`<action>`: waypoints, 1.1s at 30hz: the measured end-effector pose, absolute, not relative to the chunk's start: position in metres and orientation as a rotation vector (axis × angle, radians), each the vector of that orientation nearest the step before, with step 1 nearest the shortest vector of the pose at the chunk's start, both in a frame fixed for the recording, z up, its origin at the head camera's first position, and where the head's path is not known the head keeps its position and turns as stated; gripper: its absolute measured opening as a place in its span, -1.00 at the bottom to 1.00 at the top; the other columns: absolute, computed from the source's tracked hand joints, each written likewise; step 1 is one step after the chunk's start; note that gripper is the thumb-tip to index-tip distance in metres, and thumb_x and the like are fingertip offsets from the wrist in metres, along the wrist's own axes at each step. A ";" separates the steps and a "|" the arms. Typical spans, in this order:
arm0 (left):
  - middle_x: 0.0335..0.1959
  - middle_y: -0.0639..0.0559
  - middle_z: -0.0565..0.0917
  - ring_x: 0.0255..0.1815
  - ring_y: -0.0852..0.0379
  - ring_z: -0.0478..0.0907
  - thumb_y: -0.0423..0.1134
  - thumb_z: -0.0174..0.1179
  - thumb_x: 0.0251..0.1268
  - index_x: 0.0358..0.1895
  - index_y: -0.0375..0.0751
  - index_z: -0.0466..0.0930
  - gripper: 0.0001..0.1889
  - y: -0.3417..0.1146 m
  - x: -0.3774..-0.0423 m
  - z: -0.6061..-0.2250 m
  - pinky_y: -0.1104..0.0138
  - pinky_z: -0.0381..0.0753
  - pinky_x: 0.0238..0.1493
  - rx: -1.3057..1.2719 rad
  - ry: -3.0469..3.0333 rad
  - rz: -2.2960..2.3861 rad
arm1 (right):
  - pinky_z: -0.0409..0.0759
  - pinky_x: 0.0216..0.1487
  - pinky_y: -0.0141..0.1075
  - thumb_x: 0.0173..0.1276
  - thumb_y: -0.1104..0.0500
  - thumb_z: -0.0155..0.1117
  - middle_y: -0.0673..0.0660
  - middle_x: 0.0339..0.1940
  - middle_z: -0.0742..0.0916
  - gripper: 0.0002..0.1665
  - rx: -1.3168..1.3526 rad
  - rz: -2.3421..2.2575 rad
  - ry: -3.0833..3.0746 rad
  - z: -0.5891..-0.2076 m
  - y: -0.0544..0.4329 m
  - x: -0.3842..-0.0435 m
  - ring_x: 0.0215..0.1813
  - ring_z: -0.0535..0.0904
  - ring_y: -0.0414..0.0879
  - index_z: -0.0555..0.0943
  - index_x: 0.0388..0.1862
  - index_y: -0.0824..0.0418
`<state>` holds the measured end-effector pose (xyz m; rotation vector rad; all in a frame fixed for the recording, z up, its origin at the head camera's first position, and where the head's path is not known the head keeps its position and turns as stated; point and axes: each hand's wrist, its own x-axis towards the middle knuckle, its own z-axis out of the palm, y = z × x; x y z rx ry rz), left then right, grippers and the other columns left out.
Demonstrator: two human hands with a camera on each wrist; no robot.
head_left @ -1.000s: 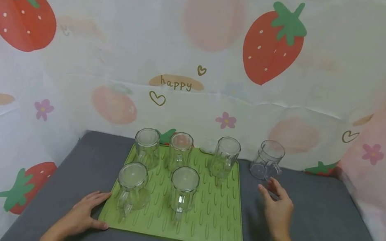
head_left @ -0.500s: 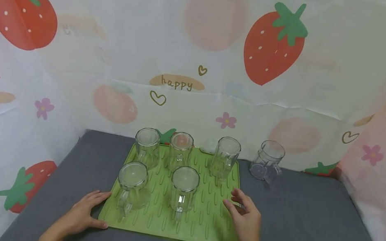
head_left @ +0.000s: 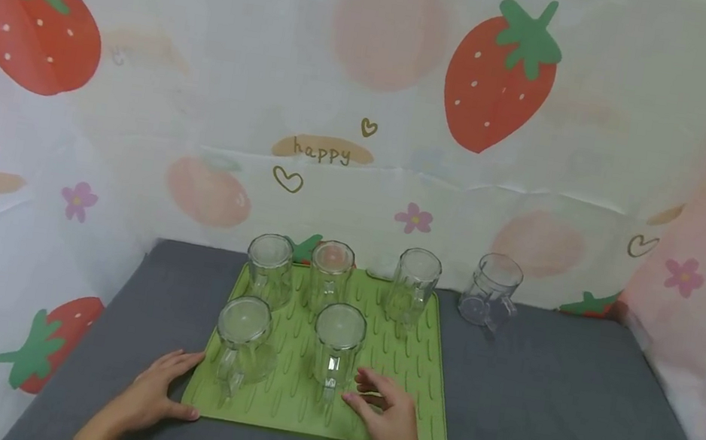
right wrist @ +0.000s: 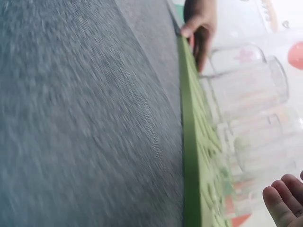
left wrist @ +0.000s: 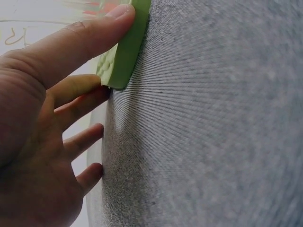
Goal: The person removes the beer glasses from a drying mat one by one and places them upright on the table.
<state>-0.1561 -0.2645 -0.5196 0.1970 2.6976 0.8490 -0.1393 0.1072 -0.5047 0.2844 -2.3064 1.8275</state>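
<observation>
Clear glass mugs stand on a green ridged mat (head_left: 290, 412). My left hand (head_left: 143, 395) rests at the mat's front left corner, fingers spread and thumb on its edge. In the left wrist view that thumb lies over the green rim (left wrist: 127, 66). Over the mat's front part is my right hand (head_left: 392, 417), fingers loosely bent with nothing between them. Its fingertips are just right of the front middle mug (head_left: 337, 343), whose handle points toward me. Left of that mug stands another mug (head_left: 243, 337), nearest my left hand.
Along the mat's back edge are three more mugs: a left one (head_left: 269, 268), a middle one (head_left: 329, 276) and a right one (head_left: 413, 284). One further mug (head_left: 490, 292) stands on the grey cloth (head_left: 558, 403) right of the mat. A strawberry-print curtain (head_left: 371, 101) hangs behind.
My right hand has moved left, from beside the mug on the cloth, across the mat's right edge to the front middle mug. The left hand and the mugs have stayed in place.
</observation>
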 end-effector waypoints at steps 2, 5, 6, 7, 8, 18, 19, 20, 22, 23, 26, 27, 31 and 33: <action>0.39 -0.37 0.35 0.46 -0.47 0.08 0.02 0.54 -0.15 0.42 -0.32 0.30 0.01 -0.263 -0.156 -0.519 -0.41 0.19 0.22 0.206 2.701 0.854 | 0.70 -0.14 -0.35 0.10 0.30 0.49 0.22 -0.16 0.75 -0.57 0.313 1.831 -2.311 -0.507 0.103 -0.138 -0.14 0.69 0.12 0.69 0.00 0.30; 0.37 -0.37 0.37 0.45 -0.47 0.10 0.01 0.55 -0.17 0.40 -0.34 0.31 0.00 -0.262 -0.156 -0.518 -0.39 0.20 0.23 0.225 2.715 0.857 | 0.70 -0.15 -0.35 0.11 0.28 0.48 0.21 -0.16 0.75 -0.61 0.358 1.839 -2.319 -0.512 0.097 -0.137 -0.15 0.69 0.11 0.69 -0.03 0.30; 0.37 -0.37 0.37 0.44 -0.47 0.10 0.01 0.55 -0.18 0.40 -0.34 0.32 0.00 -0.262 -0.156 -0.518 -0.38 0.20 0.24 0.230 2.721 0.858 | 0.70 -0.15 -0.34 0.12 0.28 0.48 0.21 -0.16 0.75 -0.61 0.377 1.839 -2.319 -0.514 0.096 -0.137 -0.15 0.69 0.11 0.69 -0.03 0.31; 0.36 -0.37 0.38 0.44 -0.47 0.11 0.00 0.55 -0.18 0.39 -0.35 0.32 0.00 -0.262 -0.157 -0.517 -0.38 0.21 0.24 0.235 2.726 0.857 | 0.71 -0.14 -0.33 0.12 0.28 0.48 0.23 -0.16 0.75 -0.61 0.396 1.846 -2.315 -0.515 0.095 -0.137 -0.15 0.69 0.11 0.69 -0.03 0.33; 0.36 -0.37 0.38 0.44 -0.47 0.11 0.00 0.55 -0.18 0.39 -0.36 0.33 0.00 -0.262 -0.157 -0.517 -0.38 0.21 0.24 0.240 2.730 0.859 | 0.71 -0.14 -0.34 0.13 0.28 0.47 0.24 -0.16 0.74 -0.61 0.404 1.863 -2.315 -0.516 0.094 -0.137 -0.15 0.68 0.11 0.69 -0.03 0.34; 0.36 -0.38 0.38 0.44 -0.48 0.11 0.01 0.54 -0.14 0.39 -0.37 0.32 -0.02 -0.265 -0.155 -0.520 -0.38 0.21 0.24 0.251 2.720 0.862 | 0.71 -0.11 -0.35 0.17 0.24 0.45 0.30 -0.15 0.75 -0.59 0.507 1.897 -2.290 -0.523 0.085 -0.138 -0.16 0.71 0.11 0.67 -0.01 0.39; 0.36 -0.38 0.38 0.44 -0.48 0.11 0.00 0.54 -0.14 0.39 -0.37 0.32 -0.02 -0.265 -0.155 -0.520 -0.37 0.22 0.24 0.255 2.721 0.864 | 0.71 -0.11 -0.34 0.18 0.24 0.44 0.31 -0.15 0.75 -0.59 0.531 1.887 -2.277 -0.524 0.084 -0.138 -0.17 0.71 0.11 0.66 -0.02 0.41; 0.36 -0.38 0.38 0.44 -0.48 0.12 0.00 0.54 -0.13 0.39 -0.37 0.32 -0.02 -0.265 -0.155 -0.520 -0.37 0.22 0.23 0.255 2.723 0.865 | 0.71 -0.12 -0.33 0.18 0.26 0.43 0.33 -0.16 0.75 -0.60 0.554 1.868 -2.264 -0.524 0.083 -0.138 -0.19 0.72 0.11 0.66 -0.03 0.43; 0.36 -0.38 0.38 0.44 -0.48 0.11 0.00 0.53 -0.12 0.40 -0.37 0.31 -0.03 -0.265 -0.155 -0.521 -0.38 0.22 0.22 0.255 2.721 0.869 | 0.72 -0.14 -0.31 0.17 0.28 0.43 0.34 -0.19 0.75 -0.62 0.593 1.826 -2.236 -0.525 0.081 -0.138 -0.23 0.73 0.11 0.65 -0.05 0.45; 0.36 -0.38 0.38 0.44 -0.48 0.11 0.00 0.53 -0.12 0.40 -0.36 0.31 -0.03 -0.265 -0.155 -0.521 -0.38 0.21 0.22 0.253 2.721 0.870 | 0.72 -0.14 -0.30 0.16 0.31 0.43 0.34 -0.19 0.75 -0.63 0.601 1.817 -2.221 -0.525 0.080 -0.138 -0.24 0.73 0.13 0.65 -0.06 0.45; 0.36 -0.38 0.38 0.44 -0.48 0.11 0.00 0.53 -0.11 0.40 -0.35 0.31 -0.03 -0.264 -0.155 -0.521 -0.40 0.20 0.21 0.246 2.722 0.866 | 0.73 -0.16 -0.25 0.12 0.38 0.42 0.33 -0.22 0.76 -0.66 0.620 1.773 -2.193 -0.527 0.077 -0.139 -0.26 0.73 0.14 0.66 -0.08 0.44; 0.37 -0.38 0.37 0.44 -0.48 0.11 -0.01 0.53 -0.11 0.40 -0.35 0.31 -0.03 -0.264 -0.155 -0.521 -0.40 0.20 0.21 0.244 2.722 0.865 | 0.73 -0.16 -0.24 0.12 0.38 0.42 0.32 -0.22 0.76 -0.66 0.622 1.764 -2.186 -0.527 0.077 -0.139 -0.27 0.73 0.14 0.67 -0.09 0.43; 0.37 -0.38 0.37 0.44 -0.47 0.11 0.00 0.53 -0.12 0.40 -0.35 0.31 -0.03 -0.264 -0.155 -0.521 -0.40 0.20 0.22 0.239 2.720 0.865 | 0.73 -0.18 -0.26 0.12 0.39 0.43 0.31 -0.26 0.76 -0.69 0.655 1.698 -2.172 -0.529 0.075 -0.140 -0.29 0.73 0.09 0.67 -0.12 0.43; 0.37 -0.38 0.37 0.44 -0.47 0.11 0.00 0.53 -0.12 0.40 -0.35 0.31 -0.02 -0.264 -0.155 -0.520 -0.40 0.19 0.21 0.237 2.719 0.866 | 0.73 -0.20 -0.30 0.11 0.38 0.43 0.31 -0.28 0.76 -0.69 0.669 1.660 -2.163 -0.529 0.074 -0.140 -0.31 0.73 0.06 0.67 -0.13 0.44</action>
